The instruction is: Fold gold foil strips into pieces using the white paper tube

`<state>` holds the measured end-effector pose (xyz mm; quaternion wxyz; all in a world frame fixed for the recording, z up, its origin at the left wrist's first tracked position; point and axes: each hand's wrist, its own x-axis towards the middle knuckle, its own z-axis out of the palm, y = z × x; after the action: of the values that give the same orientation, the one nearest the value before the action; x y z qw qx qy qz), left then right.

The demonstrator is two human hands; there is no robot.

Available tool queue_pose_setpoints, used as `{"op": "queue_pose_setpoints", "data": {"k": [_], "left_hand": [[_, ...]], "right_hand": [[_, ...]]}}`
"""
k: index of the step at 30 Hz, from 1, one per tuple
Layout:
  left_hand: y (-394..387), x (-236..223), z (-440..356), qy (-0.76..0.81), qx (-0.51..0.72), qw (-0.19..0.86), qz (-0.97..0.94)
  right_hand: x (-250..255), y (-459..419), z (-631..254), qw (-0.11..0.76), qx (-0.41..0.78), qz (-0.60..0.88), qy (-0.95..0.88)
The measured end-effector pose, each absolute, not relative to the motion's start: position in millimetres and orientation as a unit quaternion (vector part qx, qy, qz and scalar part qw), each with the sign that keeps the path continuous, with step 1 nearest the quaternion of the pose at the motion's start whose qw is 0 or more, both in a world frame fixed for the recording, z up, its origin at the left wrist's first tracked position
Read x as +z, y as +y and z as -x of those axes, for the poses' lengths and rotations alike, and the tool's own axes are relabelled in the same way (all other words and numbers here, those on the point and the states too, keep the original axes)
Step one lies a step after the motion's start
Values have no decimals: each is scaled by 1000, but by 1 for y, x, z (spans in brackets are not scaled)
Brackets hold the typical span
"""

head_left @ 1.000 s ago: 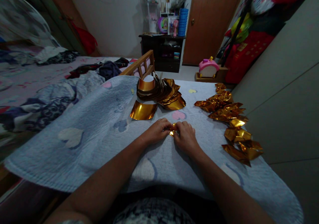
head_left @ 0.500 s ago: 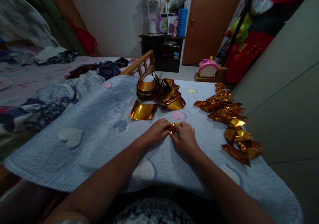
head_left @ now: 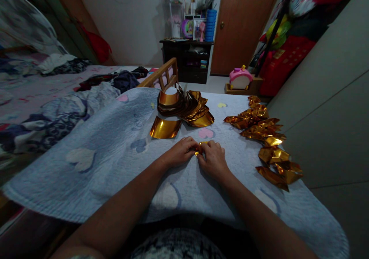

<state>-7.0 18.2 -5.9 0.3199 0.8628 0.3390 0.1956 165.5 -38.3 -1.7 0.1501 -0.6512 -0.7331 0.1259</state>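
Observation:
Between my fingertips is a small piece of shiny gold foil paper (head_left: 197, 153), mostly hidden by the fingers. My left hand (head_left: 183, 151) pinches it from the left. My right hand (head_left: 212, 155) grips its other side, thumb and fingers closed. Both hands rest low over the blue quilted cloth (head_left: 121, 178). Beyond them lies a stack of curved gold foil sheets (head_left: 190, 107), with a single gold foil sheet (head_left: 165, 128) at its front left. To the right is a row of folded gold foil pieces (head_left: 263, 130).
A bed with crumpled clothes (head_left: 86, 97) stands on the left, and a wooden rail (head_left: 161, 74) rises behind the cloth. A pale cabinet (head_left: 325, 109) borders the right side. A pink toy case (head_left: 241, 78) and a dark shelf (head_left: 187, 61) are farther back.
The fingers have shifted slightly around the small gold foil piece, and less of it shows at the near side. The stack and the folded row look the same.

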Motion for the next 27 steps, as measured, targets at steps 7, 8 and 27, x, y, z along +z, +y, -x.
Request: {"op": "queue_pose_setpoints", "data": {"k": [7,8,27], "left_hand": [[19,-9,5,343,198,312,-864],[20,-10,5,343,198,312,-864],[20,-8,4,353,187,303,-865]], "right_hand": [[-1,-37,-163,144,124,663,-725],[-1,-37,-162,141,122,664,-724],[1,-37,-176,131,181,630,-744]]}}
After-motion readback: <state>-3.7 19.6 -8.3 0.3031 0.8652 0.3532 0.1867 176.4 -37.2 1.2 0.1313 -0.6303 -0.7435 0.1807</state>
